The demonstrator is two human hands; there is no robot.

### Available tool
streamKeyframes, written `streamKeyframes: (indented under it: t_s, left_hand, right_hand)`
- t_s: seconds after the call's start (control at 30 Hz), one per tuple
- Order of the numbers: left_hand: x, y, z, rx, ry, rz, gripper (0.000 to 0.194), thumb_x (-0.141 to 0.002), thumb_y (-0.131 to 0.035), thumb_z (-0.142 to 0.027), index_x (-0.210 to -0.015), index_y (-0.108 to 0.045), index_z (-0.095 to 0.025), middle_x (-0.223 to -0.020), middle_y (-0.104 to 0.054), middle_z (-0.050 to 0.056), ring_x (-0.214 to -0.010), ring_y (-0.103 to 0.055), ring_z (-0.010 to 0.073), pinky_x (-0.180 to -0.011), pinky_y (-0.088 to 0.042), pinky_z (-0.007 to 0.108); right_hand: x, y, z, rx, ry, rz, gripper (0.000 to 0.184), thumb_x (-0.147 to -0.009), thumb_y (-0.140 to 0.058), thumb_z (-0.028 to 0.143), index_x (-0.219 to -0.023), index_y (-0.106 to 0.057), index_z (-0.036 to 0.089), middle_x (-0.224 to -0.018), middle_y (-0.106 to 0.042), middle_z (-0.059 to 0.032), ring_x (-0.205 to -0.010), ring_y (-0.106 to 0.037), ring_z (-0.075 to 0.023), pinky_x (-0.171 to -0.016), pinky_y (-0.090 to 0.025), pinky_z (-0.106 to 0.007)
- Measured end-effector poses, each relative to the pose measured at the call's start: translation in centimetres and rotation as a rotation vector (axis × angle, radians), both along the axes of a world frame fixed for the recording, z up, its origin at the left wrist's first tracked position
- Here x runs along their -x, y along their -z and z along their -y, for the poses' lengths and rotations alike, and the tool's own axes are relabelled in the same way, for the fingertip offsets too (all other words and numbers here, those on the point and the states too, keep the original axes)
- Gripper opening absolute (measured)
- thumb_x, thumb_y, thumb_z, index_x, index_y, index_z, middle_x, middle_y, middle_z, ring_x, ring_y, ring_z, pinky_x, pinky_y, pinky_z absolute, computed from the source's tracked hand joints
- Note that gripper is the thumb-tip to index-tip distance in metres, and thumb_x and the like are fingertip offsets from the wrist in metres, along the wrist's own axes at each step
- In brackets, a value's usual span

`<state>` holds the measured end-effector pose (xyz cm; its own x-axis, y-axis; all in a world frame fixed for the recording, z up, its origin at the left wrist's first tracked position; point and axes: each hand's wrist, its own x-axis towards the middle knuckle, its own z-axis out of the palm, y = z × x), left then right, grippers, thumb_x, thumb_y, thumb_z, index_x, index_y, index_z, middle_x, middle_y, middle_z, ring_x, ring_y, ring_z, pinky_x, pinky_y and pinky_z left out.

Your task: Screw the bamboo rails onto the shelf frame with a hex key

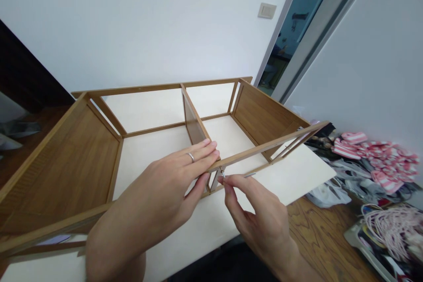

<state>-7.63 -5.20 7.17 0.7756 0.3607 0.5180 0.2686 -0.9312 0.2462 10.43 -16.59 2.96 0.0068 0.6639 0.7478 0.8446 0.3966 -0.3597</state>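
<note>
A brown wooden shelf frame (264,144) lies on a white tabletop (188,242), with panels at both ends and a divider panel (194,119) in the middle. My left hand (178,172) grips the near rail where the divider meets it, fingers over the top and thumb below. Just right of it, my right hand (257,211) pinches a thin metal hex key (250,175) by the rail's outer face. Between my right fingertips and the rail shows a small silver bolt (222,170); whether the key sits in it, I cannot tell.
Behind the table rises a white wall with a light switch (267,10). A doorway (291,26) opens at the back right. On the floor to the right are pink striped cloths (376,154), plastic bags (328,191) and a bin (360,240) with pale cord.
</note>
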Motion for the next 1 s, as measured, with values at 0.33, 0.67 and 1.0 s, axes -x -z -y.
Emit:
streamKeyframes:
  t_s: [0.33, 0.67, 1.0]
  left_hand:
    - [0.0, 0.4, -0.2, 0.01, -0.007, -0.001, 0.039, -0.107, -0.052, -0.021, -0.143, -0.068, -0.02, -0.155, -0.063, -0.001, -0.144, -0.06, 0.0128, -0.125, -0.042, 0.024]
    - [0.0, 1.0, -0.7, 0.002, 0.037, 0.013, 0.041, -0.106, -0.052, -0.022, -0.145, -0.066, -0.02, -0.156, -0.061, 0.002, -0.143, -0.061, 0.0191, -0.124, -0.048, 0.035]
    - [0.0, 0.2, -0.2, 0.039, 0.01, -0.027, 0.043, -0.106, -0.05, -0.021, -0.146, -0.066, -0.019, -0.157, -0.061, 0.002, -0.144, -0.06, 0.0184, -0.124, -0.048, 0.036]
  right_hand:
    - [-0.6, -1.4, 0.9, 0.034, -0.018, 0.328, 0.028, -0.103, -0.051, -0.002, -0.128, -0.062, 0.002, -0.097, -0.076, -0.0136, -0.092, -0.073, -0.0221, -0.09, -0.062, -0.033]
    - [-2.3, -3.2, 0.6, -0.218, 0.149, 0.592, 0.025, -0.094, -0.072, 0.003, -0.115, -0.073, 0.015, -0.108, -0.076, -0.0108, -0.108, -0.07, -0.0231, -0.096, -0.058, -0.036]
    - [-5.8, -7.3, -1.3, -0.233, -0.25, 1.06, 0.021, -0.104, -0.056, 0.009, -0.107, -0.077, 0.011, -0.106, -0.078, -0.0096, -0.11, -0.071, -0.0223, -0.106, -0.063, -0.042]
